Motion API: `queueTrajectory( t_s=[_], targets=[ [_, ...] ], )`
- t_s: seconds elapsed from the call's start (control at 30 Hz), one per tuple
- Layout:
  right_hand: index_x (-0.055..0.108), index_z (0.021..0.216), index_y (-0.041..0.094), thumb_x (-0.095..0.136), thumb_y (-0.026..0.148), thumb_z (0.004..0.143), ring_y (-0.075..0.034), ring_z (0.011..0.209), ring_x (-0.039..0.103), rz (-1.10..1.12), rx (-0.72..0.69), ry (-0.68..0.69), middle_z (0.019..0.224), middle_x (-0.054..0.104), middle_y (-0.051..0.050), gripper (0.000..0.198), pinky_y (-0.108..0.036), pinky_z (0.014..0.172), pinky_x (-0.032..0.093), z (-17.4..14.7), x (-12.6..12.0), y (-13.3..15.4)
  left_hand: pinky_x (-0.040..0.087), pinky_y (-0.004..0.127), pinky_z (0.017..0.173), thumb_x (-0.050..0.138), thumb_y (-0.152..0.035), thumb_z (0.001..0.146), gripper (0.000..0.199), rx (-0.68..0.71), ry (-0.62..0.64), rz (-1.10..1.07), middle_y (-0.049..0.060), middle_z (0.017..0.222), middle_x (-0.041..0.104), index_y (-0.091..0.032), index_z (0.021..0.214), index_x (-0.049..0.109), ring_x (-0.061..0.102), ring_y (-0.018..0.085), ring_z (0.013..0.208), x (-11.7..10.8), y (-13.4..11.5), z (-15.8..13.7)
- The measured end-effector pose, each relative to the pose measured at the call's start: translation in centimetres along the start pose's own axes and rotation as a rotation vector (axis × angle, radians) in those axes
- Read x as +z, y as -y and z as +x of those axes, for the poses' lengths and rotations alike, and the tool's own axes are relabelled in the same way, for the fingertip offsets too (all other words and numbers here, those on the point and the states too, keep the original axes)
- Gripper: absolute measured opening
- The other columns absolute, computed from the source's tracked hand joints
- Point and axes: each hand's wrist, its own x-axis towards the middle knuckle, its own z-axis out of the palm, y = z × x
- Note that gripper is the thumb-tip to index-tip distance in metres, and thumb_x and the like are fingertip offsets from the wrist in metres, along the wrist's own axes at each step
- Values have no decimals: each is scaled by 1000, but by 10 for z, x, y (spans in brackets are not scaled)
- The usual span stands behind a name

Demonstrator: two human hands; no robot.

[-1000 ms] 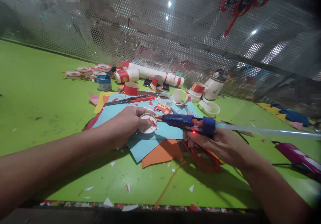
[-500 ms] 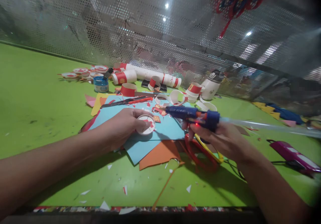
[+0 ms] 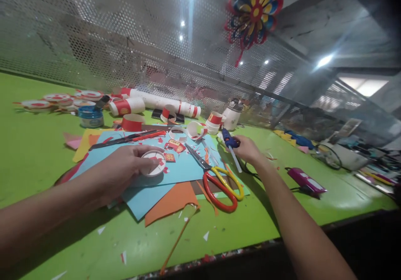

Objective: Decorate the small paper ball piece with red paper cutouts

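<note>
Above the blue paper [image 3: 188, 169], my left hand [image 3: 125, 169] is closed on a round white paper cup bottom [image 3: 153, 169] with red pieces on its inner face; the thumb presses into it. My right hand [image 3: 247, 149] grips a blue glue gun [image 3: 229, 140] beyond the paper's right edge, with a clear glue stick [image 3: 235, 161] sticking out of its back toward me. Scissors [image 3: 221, 184] with one red and one yellow handle lie between the hands, blades pointing away. Small red and gold paper cutouts [image 3: 169, 157] lie just right of the cup bottom.
Cut cup rings [image 3: 196, 130], a blue tin [image 3: 90, 117] and a long stack of paper cups [image 3: 163, 102] stand along the back. A white bottle [image 3: 232, 115] is behind the glue gun. At right lies a purple device [image 3: 307, 182]; orange paper [image 3: 175, 202] lies in front.
My right hand has carried the glue gun away from the cup bottom to the far right of the paper, uncovering the scissors. My left hand still holds the cup bottom. The view has turned right.
</note>
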Motion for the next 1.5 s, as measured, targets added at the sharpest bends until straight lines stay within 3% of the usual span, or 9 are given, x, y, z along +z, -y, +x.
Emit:
queueTrajectory(
  t_s=[0.17, 0.33, 0.73, 0.87, 0.93, 0.97, 1.03, 1.17, 1.5],
  targets=[
    [71, 95, 15, 68, 21, 66, -22, 83, 60, -114, -43, 58, 90, 68, -8, 29, -27, 72, 44, 3, 17, -2, 42, 19, 45, 77, -19, 63, 40, -59, -31, -41, 6, 70, 68, -13, 102, 67, 60, 13, 54, 2, -3, -3],
    [71, 100, 12, 66, 19, 66, -25, 90, 61, -125, -115, 109, 97, 66, -10, 35, -28, 78, 45, 8, 26, -3, 51, 27, 54, 75, -14, 63, 44, -26, 10, -101, 10, 75, 72, -13, 107, 67, 66, 20, 63, 2, 0, -1],
    [72, 105, 13, 68, 15, 62, -24, 84, 68, -23, -155, 169, 100, 72, -10, 43, -31, 77, 52, 12, 22, -3, 50, 28, 54, 69, -9, 61, 41, -28, 13, -95, 11, 75, 72, -12, 102, 69, 66, 19, 62, 2, 3, 3],
    [70, 108, 11, 60, 10, 67, -27, 94, 65, 9, -148, 43, 108, 69, -15, 42, -35, 80, 51, -6, 1, 27, 49, 28, 55, 69, -9, 61, 43, -28, 22, -97, 11, 77, 72, -13, 104, 69, 65, 20, 64, 3, 2, 0],
    [70, 104, 13, 55, 14, 77, -21, 85, 65, 73, -186, -28, 101, 70, -11, 30, -32, 78, 51, -22, -12, 57, 48, 27, 53, 69, -9, 61, 43, -32, 10, -93, 11, 75, 71, -13, 104, 68, 64, 19, 62, 4, 2, -2],
    [70, 96, 14, 56, 17, 80, -20, 81, 65, 180, -279, -67, 92, 70, -9, 22, -31, 76, 51, -32, -17, 76, 47, 27, 52, 69, -9, 61, 44, -40, 5, -87, 10, 73, 70, -13, 105, 68, 63, 19, 60, 5, 1, -2],
    [70, 90, 16, 57, 18, 83, -17, 76, 63, 353, -488, 5, 85, 69, -6, 15, -28, 70, 49, -52, -24, 113, 45, 26, 50, 70, -10, 60, 48, -50, -2, -76, 8, 71, 69, -13, 108, 66, 62, 18, 57, 7, 0, -3],
    [69, 87, 13, 55, 10, 85, -14, 69, 56, 450, -761, 72, 73, 63, -4, 14, -28, 66, 45, -78, -19, 163, 43, 23, 51, 71, -7, 58, 47, 11, -30, -82, 5, 69, 68, -13, 105, 66, 59, 14, 56, 9, -1, -4],
    [61, 78, 15, 56, 13, 86, -14, 65, 51, 367, -703, -26, 73, 62, -4, 10, -28, 62, 40, -80, 14, 168, 44, 23, 54, 72, -6, 59, 42, 22, -2, -132, 3, 67, 68, -13, 100, 65, 60, 14, 58, 10, -1, -4]
  ],
)
